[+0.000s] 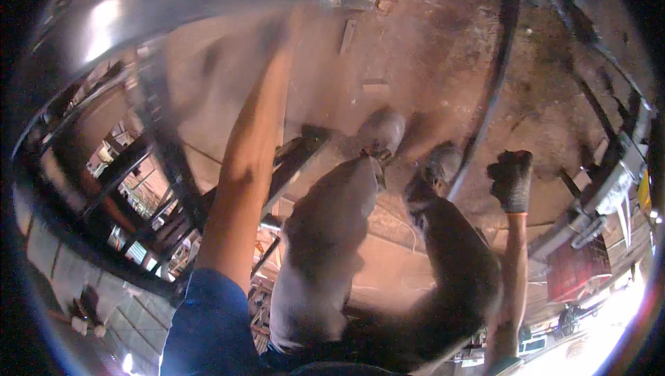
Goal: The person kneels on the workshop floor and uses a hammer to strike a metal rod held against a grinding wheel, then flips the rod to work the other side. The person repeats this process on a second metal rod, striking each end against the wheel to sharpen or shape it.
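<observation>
My left arm reaches up toward a dark, glossy metal beam [201,3] that crosses the upper left. My left hand [282,29] is smeared by motion just under this beam; its fingers do not show, and contact with the metal is unclear. Off to the right, away from the beam, my right hand [511,180] wears a dark work glove with an orange cuff edge. Its fingers are curled into a fist, and nothing sticks out of it.
Both my shoes [382,132] stand on a brown, stained floor [443,43]. A dark curved bar [500,71] runs down just right of my feet. Black metal framing [163,126] fills the left side. A red crate [578,268] sits at the lower right.
</observation>
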`<act>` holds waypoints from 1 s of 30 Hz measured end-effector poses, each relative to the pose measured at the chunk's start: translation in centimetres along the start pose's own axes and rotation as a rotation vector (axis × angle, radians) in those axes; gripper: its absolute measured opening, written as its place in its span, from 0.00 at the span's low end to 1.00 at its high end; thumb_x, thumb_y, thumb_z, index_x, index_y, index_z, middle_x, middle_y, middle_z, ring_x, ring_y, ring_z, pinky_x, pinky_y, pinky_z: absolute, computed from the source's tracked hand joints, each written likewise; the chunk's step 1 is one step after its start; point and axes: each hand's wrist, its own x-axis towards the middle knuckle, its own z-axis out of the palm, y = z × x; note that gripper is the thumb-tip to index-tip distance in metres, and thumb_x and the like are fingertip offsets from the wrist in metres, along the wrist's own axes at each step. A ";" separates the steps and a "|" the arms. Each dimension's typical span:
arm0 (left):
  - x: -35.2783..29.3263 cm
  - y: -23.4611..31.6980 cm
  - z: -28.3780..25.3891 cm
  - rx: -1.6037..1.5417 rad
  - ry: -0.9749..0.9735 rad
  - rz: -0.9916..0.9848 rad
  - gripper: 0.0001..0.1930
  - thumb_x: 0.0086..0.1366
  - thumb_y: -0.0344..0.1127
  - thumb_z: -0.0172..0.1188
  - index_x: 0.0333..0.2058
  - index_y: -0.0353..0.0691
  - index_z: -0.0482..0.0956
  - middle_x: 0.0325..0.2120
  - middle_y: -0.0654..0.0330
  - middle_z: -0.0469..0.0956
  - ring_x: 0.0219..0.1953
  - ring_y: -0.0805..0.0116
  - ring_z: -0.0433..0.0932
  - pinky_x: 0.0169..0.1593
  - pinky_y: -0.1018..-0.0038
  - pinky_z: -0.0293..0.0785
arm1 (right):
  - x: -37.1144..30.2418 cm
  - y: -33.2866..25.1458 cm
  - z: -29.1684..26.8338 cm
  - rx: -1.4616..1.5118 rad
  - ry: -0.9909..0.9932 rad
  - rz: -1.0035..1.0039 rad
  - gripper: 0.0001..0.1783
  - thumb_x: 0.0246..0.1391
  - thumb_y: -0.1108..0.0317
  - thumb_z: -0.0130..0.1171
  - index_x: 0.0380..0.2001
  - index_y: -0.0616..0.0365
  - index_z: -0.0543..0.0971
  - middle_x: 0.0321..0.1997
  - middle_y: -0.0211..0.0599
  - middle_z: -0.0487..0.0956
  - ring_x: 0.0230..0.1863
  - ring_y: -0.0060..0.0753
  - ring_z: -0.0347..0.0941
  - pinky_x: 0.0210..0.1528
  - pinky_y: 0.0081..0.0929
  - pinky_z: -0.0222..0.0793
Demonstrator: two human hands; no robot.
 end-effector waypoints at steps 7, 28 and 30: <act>12.4 0.3 5.2 0.347 0.484 0.412 0.30 0.68 0.64 0.37 0.57 0.55 0.74 0.42 0.48 0.82 0.45 0.45 0.80 0.49 0.48 0.72 | 2.4 2.3 7.9 1.168 0.043 0.674 0.22 0.53 0.74 0.57 0.51 0.51 0.68 0.43 0.38 0.78 0.38 0.34 0.76 0.39 0.34 0.72; -18.7 11.4 4.6 -1.045 -0.474 0.359 0.16 0.70 0.48 0.54 0.39 0.42 0.79 0.21 0.70 0.70 0.22 0.81 0.66 0.27 0.82 0.62 | 7.6 -5.3 7.2 0.535 0.589 0.114 0.15 0.40 0.64 0.63 0.36 0.50 0.80 0.36 0.34 0.79 0.44 0.44 0.74 0.53 0.34 0.68; -21.5 13.3 4.2 -1.088 -0.503 0.518 0.15 0.71 0.47 0.53 0.39 0.41 0.79 0.22 0.71 0.70 0.22 0.83 0.65 0.27 0.84 0.61 | 7.1 -3.9 9.0 0.755 0.591 0.164 0.14 0.50 0.56 0.56 0.37 0.52 0.79 0.35 0.37 0.78 0.41 0.43 0.73 0.48 0.37 0.68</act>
